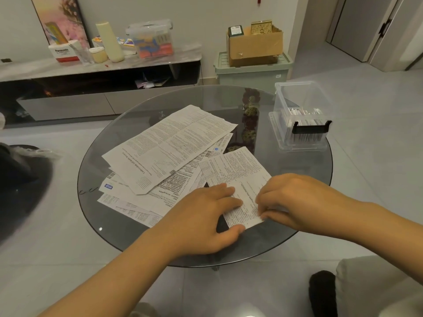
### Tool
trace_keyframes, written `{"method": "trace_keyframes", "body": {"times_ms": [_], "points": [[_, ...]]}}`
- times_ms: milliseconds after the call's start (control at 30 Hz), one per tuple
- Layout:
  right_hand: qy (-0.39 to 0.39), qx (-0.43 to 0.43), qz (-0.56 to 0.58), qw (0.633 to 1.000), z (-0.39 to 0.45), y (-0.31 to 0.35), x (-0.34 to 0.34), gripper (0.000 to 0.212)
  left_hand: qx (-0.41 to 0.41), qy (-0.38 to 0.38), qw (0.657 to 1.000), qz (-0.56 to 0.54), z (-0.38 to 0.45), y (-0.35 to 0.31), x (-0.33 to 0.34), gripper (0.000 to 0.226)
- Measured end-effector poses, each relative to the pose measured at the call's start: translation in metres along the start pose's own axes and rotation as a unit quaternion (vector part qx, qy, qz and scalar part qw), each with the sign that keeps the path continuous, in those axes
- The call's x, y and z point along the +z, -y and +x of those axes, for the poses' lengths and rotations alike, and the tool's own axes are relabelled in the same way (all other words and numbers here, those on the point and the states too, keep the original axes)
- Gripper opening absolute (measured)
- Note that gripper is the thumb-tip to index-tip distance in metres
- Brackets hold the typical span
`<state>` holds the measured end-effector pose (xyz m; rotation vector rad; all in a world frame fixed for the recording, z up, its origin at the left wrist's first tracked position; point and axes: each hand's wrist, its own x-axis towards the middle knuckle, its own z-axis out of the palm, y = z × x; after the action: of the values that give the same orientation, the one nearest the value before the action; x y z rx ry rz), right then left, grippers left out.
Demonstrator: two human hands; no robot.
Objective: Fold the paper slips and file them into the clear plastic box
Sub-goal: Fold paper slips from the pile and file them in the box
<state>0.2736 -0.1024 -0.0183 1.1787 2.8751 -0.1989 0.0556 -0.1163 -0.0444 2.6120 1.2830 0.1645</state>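
Smoked-glass round table (96, 179), head view, both bare forearms reaching in from the bottom edge over its near rim. Left hand (203, 213) palm down, fingers straight and laid flat on the left side of a printed paper slip (238, 179), thumb tip pressing the slip's near corner; nothing curled round it, just pressing it to the glass. Right hand (295, 200) knuckles up, wrist bent inward, fingers curled and pinching the slip's right edge near a fold line. The slip is thin white paper, dense small print, creased across, near half lifted slightly, lying at the near right of the table. To its left, a loose fanned pile of unfolded leaflets (169, 147): long rectangular sheets, fold creases, barcodes, one with a blue logo, overlapping each other. Clear plastic box (297, 99) stands at the far right edge of the table, apart from the hands, rectangular, rigid and see-through, black latch on the near side, sitting on its own clear lid, with folded slips standing upright inside. Beyond: marble-look sideboard (160, 59) with a lidded clear tub, cream bottle, tissue box; a cardboard carton (255, 45) on a pale green storage bin (251, 74); grey glossy floor tiles.
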Motion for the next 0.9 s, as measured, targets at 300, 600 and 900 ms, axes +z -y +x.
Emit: {"method": "trace_keyframes", "body": {"times_ms": [300, 600, 900], "points": [[-0.039, 0.062, 0.131, 0.989, 0.006, 0.0, -0.019, 0.009, 0.02, -0.037, 0.999, 0.022, 0.001, 0.003, 0.003, 0.063], [-0.061, 0.078, 0.238, 0.966, 0.013, -0.005, -0.031, 0.053, -0.064, -0.123, 0.983, -0.116, -0.004, 0.007, -0.001, 0.043], [-0.116, 0.173, 0.244, 0.947, 0.033, -0.01, -0.009, 0.064, -0.193, -0.175, 0.941, -0.214, 0.004, 0.006, -0.002, 0.052]]}}
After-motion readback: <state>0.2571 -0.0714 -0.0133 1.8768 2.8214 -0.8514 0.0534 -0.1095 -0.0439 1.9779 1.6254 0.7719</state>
